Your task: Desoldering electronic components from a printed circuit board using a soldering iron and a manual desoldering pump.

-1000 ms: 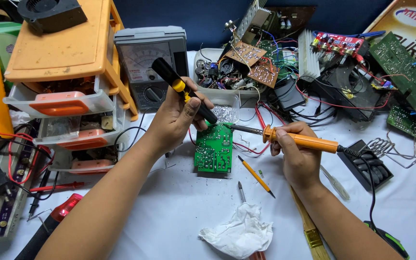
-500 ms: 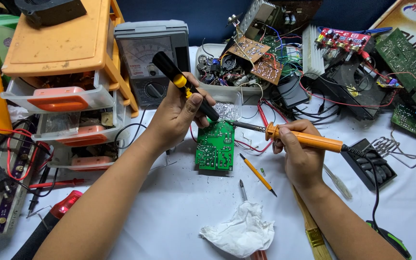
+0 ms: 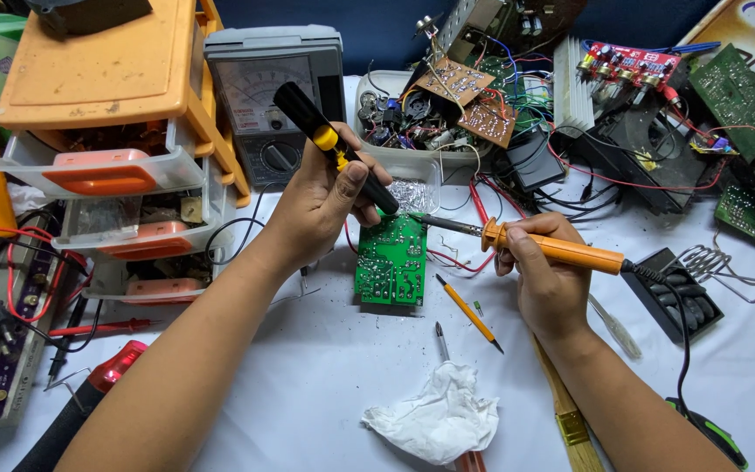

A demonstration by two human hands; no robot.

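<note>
Left hand: your left hand (image 3: 325,197) grips a black desoldering pump (image 3: 335,149) with a yellow button, nozzle down at the top edge of the circuit board.
Right hand: your right hand (image 3: 545,280) is closed on an orange soldering iron (image 3: 539,245), tip touching the board's top right corner.
Circuit board: the green circuit board (image 3: 391,260) lies solder side up, mid-desk.
Nearby: yellow pencil (image 3: 468,312) just right of the board; crumpled tissue (image 3: 434,419) towards the desk's near edge; analogue multimeter (image 3: 273,96) at the far edge.

Circuit board (image 3: 391,260) centre on table (image 3: 325,367); drawer unit (image 3: 107,149) left; tissue (image 3: 434,419) in front; meter (image 3: 268,87) behind.
</note>
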